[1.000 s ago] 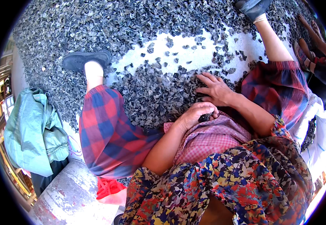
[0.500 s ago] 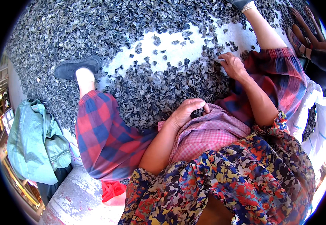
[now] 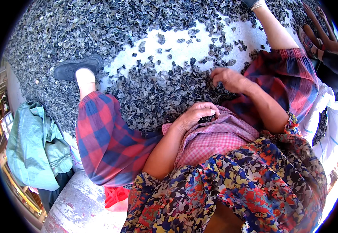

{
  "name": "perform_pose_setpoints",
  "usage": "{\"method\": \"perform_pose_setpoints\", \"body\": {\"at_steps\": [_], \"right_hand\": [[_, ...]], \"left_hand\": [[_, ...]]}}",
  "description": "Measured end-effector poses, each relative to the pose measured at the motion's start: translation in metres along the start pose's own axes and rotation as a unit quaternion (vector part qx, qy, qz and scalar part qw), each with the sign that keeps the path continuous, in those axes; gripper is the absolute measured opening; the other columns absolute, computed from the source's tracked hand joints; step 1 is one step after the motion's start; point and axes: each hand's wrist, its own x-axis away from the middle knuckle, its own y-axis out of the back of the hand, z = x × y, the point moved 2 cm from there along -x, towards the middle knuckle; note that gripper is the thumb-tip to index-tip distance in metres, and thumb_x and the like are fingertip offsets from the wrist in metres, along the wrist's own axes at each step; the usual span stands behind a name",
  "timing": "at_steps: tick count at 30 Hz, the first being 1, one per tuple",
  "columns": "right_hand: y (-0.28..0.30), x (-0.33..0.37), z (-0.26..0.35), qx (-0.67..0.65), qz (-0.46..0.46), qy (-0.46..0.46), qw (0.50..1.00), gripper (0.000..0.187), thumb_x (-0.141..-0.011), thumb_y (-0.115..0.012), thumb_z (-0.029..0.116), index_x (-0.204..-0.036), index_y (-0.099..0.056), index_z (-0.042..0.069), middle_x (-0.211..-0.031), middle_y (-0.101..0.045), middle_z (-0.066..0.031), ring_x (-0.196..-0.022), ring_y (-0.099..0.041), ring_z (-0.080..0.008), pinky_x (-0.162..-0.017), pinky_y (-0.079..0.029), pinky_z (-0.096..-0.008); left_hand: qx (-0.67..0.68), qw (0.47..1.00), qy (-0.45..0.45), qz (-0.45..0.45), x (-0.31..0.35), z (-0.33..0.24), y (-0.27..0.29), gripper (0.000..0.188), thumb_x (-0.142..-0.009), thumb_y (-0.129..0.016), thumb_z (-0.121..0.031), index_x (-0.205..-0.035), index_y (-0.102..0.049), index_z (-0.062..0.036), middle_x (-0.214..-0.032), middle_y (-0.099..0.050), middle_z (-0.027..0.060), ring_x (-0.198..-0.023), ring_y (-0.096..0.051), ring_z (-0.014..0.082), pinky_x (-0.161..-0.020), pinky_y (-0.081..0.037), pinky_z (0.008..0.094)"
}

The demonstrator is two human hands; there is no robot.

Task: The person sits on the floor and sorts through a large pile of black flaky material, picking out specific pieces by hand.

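Note:
Small dark, crinkled dried wood ear pieces (image 3: 157,93) lie in a thick layer between my outstretched legs. My left hand (image 3: 196,115) rests at my lap by the pink checked cloth (image 3: 215,138), its fingers curled round a few dark pieces. Over the right part of the near pile hovers my right hand (image 3: 231,80), its fingers bent downward and slightly apart from the thumb. Nothing shows in that hand, though its fingertips are partly hidden.
A pale strip of ground (image 3: 169,50) with scattered pieces crosses the pile. Left of me lies a green sack (image 3: 34,151). At right stands a white sack (image 3: 328,128) holding dark pieces. Another person's legs (image 3: 324,39) show at far right. Red straps (image 3: 116,196) lie beside my seat.
My right hand has moved left and slightly toward me, its fingers bending downward. My left hand stays at my lap, still curled round the dark pieces.

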Motion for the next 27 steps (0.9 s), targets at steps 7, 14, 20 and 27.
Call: {"method": "perform_pose_setpoints", "body": {"at_steps": [7, 14, 20, 27], "right_hand": [[0.07, -0.027, -0.11, 0.121, -0.311, -0.2, 0.921, 0.036, -0.086, -0.051, 0.022, -0.119, -0.054, 0.012, -0.117, -0.055, -0.0177, -0.101, -0.058, -0.0356, -0.087, -0.047, -0.0409], [0.053, -0.057, -0.039, 0.054, -0.09, -0.28, 0.954, 0.043, -0.089, -0.048, 0.03, -0.131, -0.044, 0.027, -0.143, -0.03, -0.0114, -0.128, -0.037, -0.0302, -0.105, -0.031, -0.0512], [0.02, -0.015, -0.007, -0.055, -0.113, -0.105, 0.986, 0.02, -0.081, -0.059, 0.019, -0.1, -0.064, 0.012, -0.103, -0.062, -0.0136, -0.092, -0.061, -0.0297, -0.08, -0.049, -0.0386], [-0.026, 0.009, 0.03, 0.134, -0.116, -0.054, 0.983, 0.032, -0.074, -0.068, 0.021, -0.102, -0.059, 0.008, -0.099, -0.056, -0.0103, -0.093, -0.06, -0.0279, -0.075, -0.051, -0.039]], "left_hand": [[-0.047, 0.997, 0.002, 0.064, -0.002, 0.005, -0.003, 0.029, -0.083, -0.057, -0.027, -0.095, -0.062, -0.001, -0.094, -0.062, 0.0058, -0.091, -0.055, 0.0145, -0.087, -0.04, 0.0286], [-0.047, 0.996, -0.003, 0.069, -0.002, 0.005, 0.0, 0.031, -0.083, -0.057, -0.027, -0.096, -0.062, 0.0, -0.094, -0.062, 0.0075, -0.09, -0.056, 0.0157, -0.085, -0.041, 0.0289], [-0.044, 0.997, 0.005, 0.055, 0.0, -0.001, -0.005, 0.03, -0.083, -0.056, -0.027, -0.095, -0.062, 0.0003, -0.093, -0.062, 0.0074, -0.09, -0.055, 0.0157, -0.084, -0.041, 0.0286], [-0.02, 1.0, 0.019, 0.004, 0.003, -0.007, -0.005, 0.028, -0.082, -0.056, -0.026, -0.093, -0.063, -0.001, -0.09, -0.062, 0.0061, -0.087, -0.055, 0.0149, -0.084, -0.041, 0.028]]}}
